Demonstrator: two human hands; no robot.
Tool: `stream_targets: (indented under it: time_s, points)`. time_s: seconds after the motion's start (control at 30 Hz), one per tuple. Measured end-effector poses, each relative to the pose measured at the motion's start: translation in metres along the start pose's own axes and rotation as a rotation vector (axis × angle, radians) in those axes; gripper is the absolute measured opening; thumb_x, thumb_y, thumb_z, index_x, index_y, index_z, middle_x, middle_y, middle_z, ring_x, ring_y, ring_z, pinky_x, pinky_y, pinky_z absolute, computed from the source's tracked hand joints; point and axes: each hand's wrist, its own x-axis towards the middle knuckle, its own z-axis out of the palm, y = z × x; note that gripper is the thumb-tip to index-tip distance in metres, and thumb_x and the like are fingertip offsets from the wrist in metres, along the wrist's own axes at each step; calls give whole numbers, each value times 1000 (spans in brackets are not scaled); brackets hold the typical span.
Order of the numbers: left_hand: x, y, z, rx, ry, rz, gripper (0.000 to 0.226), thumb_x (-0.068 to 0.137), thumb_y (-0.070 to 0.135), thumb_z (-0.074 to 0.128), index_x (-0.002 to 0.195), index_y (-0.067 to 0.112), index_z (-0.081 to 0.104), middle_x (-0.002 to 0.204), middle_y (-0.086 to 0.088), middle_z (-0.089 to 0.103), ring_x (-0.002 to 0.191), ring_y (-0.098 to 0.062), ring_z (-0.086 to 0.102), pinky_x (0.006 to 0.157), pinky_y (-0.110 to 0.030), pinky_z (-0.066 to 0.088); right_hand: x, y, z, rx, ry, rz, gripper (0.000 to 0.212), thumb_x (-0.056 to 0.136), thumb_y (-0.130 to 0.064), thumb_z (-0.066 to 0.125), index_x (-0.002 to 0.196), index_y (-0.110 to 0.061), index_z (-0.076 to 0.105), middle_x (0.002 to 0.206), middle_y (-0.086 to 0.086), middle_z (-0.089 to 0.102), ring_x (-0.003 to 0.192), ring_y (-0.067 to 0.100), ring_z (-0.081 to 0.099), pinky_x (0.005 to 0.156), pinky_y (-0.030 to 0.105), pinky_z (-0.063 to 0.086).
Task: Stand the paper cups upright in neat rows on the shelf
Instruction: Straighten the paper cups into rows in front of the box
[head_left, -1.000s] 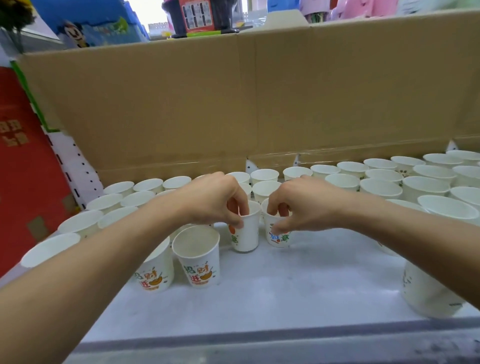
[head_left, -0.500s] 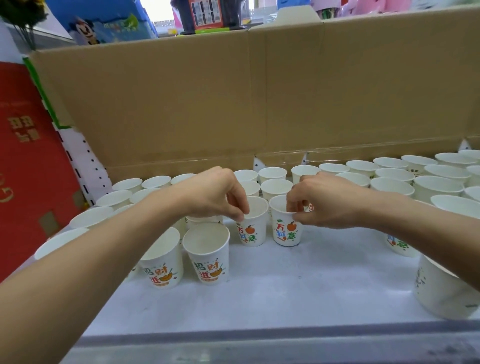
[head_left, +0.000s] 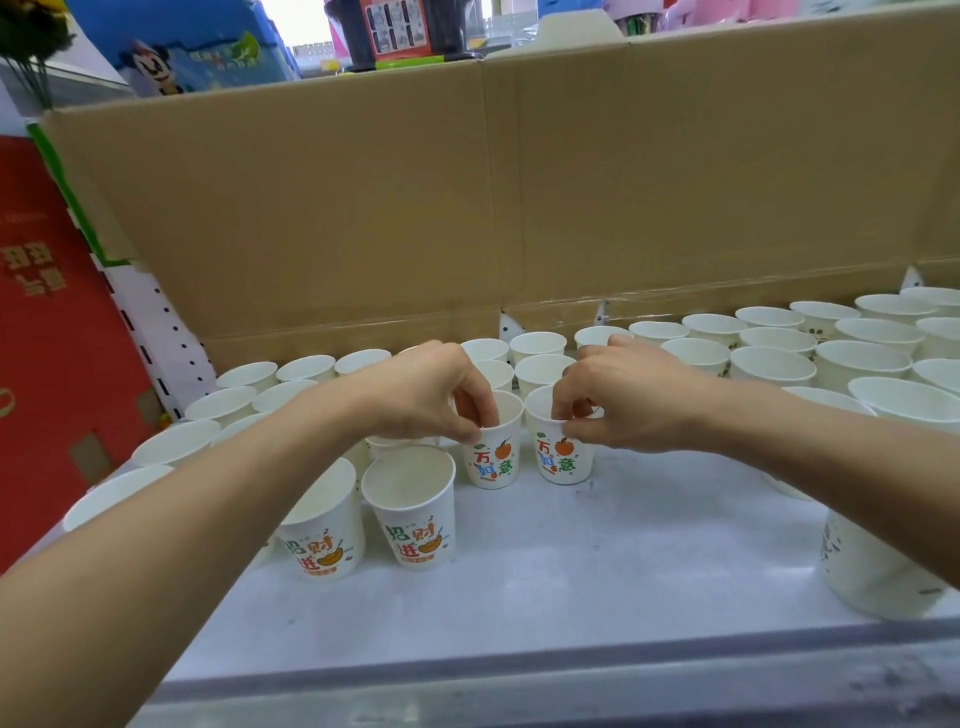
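Left hand (head_left: 423, 395) reaches in from the lower left with thumb and fingers curled, pinching the rim of the first cup (head_left: 494, 460); the fingertips dip inside its mouth and the thumb is on the outer wall. Right hand (head_left: 628, 402) comes in from the right and pinches the rim of the second cup (head_left: 563, 462) in the same way. Both cups are upright, mouths up, just beside each other but not touching, at the middle of the shelf (head_left: 597, 561). Each carries green and blue characters with an orange fruit. Whether their bases rest fully on the surface cannot be told. Nearer the front edge and to the left stand two front cups (head_left: 410, 519), upright and side by side, with orange lettering. Behind the hands, rows of cups (head_left: 769, 364) run along the back of the shelf, all upright, extending left and right. A large cup (head_left: 878, 571) stands at the right front corner. A cardboard box (head_left: 467, 208) forms the backdrop, with a red carton (head_left: 47, 338) at the left.
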Motion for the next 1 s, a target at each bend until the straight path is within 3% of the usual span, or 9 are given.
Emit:
stream_targets:
  time_s: [0.13,0.3,0.43,0.53,0.6,0.67,0.8,0.9,1.0]
  points:
    - [-4,-4,-5,-49,10,20,15,79,23,77,92,30,74,89,16,72,84,8,62,70,-5,44,0,-2,-2,1,-17,12,19,89,-41,56,100,-30,68,90,-14,66,92,11,53,75,26,28]
    - [-30,-16,-31,-104,211,-37,15,84,36,70,97,31,74,92,21,70,89,11,60,79,-11,43,-5,-6,-15,37,38,28,31,88,-50,54,116,-38,60,111,-17,59,105,10,47,89,29,34]
    - [-52,-28,-28,-10,157,-85,11,86,36,67,93,33,75,88,23,70,83,11,60,70,-7,41,-5,-17,-20,99,78,4,30,89,-50,55,117,-40,59,115,-19,56,96,5,41,84,27,31]
    - [-57,-31,-20,29,117,-130,15,89,37,63,96,32,75,93,19,71,87,9,60,73,-8,42,-2,-27,-19,99,56,-21,31,88,-52,55,117,-40,58,116,-18,57,108,5,44,91,29,32]
    - [-57,-26,-18,24,145,-143,16,90,38,62,100,33,74,98,18,71,92,7,59,81,-17,46,-4,-30,-23,100,35,-23,33,88,-53,55,119,-40,57,118,-16,57,115,7,44,95,31,32]
    - [-57,-12,-16,7,211,-118,19,89,40,62,105,34,71,105,20,68,99,6,57,89,-24,47,-9,-29,-30,139,19,-9,34,87,-52,57,120,-41,57,120,-17,56,115,6,45,97,31,34]
    - [-51,47,11,-114,348,96,47,84,49,61,130,42,50,124,28,52,111,8,49,87,-12,39,-45,-8,-46,403,-19,81,39,85,-51,60,122,-40,58,119,-22,55,111,1,50,96,27,42]
    - [-42,100,42,-285,330,235,67,81,55,60,140,51,29,138,31,37,122,10,39,99,-18,37,-93,16,-55,565,168,222,32,88,-41,59,119,-36,64,114,-21,64,103,-2,59,87,28,51]
    - [-26,149,76,-417,289,299,74,80,60,61,141,54,19,144,31,27,130,10,30,109,-25,34,-151,38,-58,617,420,392,23,92,-23,60,112,-29,68,109,-18,67,99,-2,62,85,28,53]
